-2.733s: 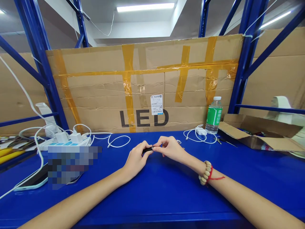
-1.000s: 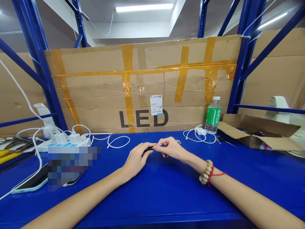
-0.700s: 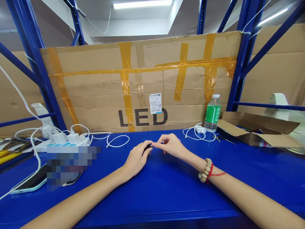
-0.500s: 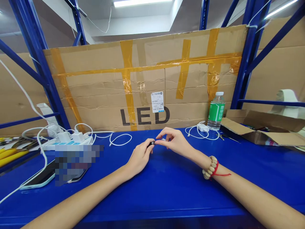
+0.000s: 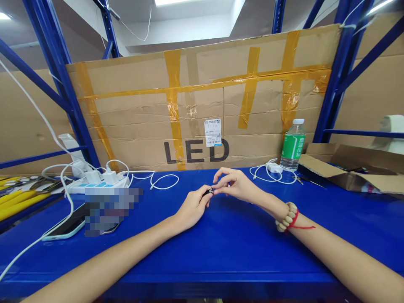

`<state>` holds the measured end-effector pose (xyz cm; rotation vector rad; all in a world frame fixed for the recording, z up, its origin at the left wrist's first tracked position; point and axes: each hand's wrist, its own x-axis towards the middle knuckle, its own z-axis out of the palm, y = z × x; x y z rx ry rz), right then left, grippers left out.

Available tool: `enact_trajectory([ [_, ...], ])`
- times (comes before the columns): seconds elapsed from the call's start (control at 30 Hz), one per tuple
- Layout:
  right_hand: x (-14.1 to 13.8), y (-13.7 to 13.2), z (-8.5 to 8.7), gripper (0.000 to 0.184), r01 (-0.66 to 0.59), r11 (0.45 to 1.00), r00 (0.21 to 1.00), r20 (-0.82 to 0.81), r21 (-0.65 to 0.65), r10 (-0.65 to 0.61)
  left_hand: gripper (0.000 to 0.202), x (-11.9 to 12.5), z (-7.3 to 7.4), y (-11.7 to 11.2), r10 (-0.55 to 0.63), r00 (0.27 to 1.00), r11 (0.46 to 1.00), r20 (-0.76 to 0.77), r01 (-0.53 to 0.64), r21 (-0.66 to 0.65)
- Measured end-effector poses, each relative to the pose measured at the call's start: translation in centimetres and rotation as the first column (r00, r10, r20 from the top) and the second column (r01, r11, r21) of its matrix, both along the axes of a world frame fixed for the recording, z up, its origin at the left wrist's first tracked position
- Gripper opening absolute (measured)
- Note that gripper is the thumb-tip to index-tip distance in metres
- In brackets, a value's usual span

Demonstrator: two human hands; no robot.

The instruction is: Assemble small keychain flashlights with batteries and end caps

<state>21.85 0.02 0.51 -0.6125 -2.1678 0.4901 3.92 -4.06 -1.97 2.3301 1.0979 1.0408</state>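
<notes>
A small black cylindrical part with a metallic tip (image 5: 209,192) is held in front of the taped brown cardboard sheet lettered LED (image 5: 202,105), below its letter D. The left hand (image 5: 192,206) is closed on the dark body between thumb and fingers. The right hand (image 5: 235,187) pinches the tip end. It is judged light, rigid and easily dropped, and is best gripped by the body with fingertips only.
</notes>
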Motion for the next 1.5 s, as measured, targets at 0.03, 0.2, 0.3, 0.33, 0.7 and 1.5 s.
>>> enact_trajectory([
  [0.03,0.0,0.0,-0.1,0.02,-0.02,0.999,1.0,-0.004,-0.03,0.02,0.019,0.0,0.0,0.0,-0.008,1.0,1.0,-0.005,0.008,-0.01],
  [0.2,-0.4,-0.2,-0.6,0.028,-0.109,0.972,0.993,-0.057,-0.209,0.099,0.023,-0.2,-0.2,0.1,-0.035,0.997,0.999,-0.067,0.033,-0.026],
  [0.3,-0.5,-0.3,-0.8,0.031,-0.118,0.957,0.993,-0.063,-0.265,0.105,0.022,-0.3,-0.2,0.2,-0.052,0.993,0.998,-0.103,0.049,-0.025],
  [0.33,-0.5,-0.3,-0.9,0.032,-0.116,0.955,0.993,-0.065,-0.274,0.102,0.022,-0.3,-0.3,0.2,-0.055,0.992,0.998,-0.109,0.053,-0.024],
  [0.7,-1.0,-0.2,-1.6,0.03,0.035,0.978,0.999,-0.021,-0.208,-0.04,0.02,-0.5,-0.5,0.4,0.006,0.991,1.0,-0.137,-0.008,-0.016],
  [1.5,-1.2,0.2,-1.9,0.037,0.17,0.855,0.985,0.055,-0.491,-0.164,0.012,-0.3,-0.7,0.9,0.103,0.994,0.993,-0.042,-0.105,-0.046],
])
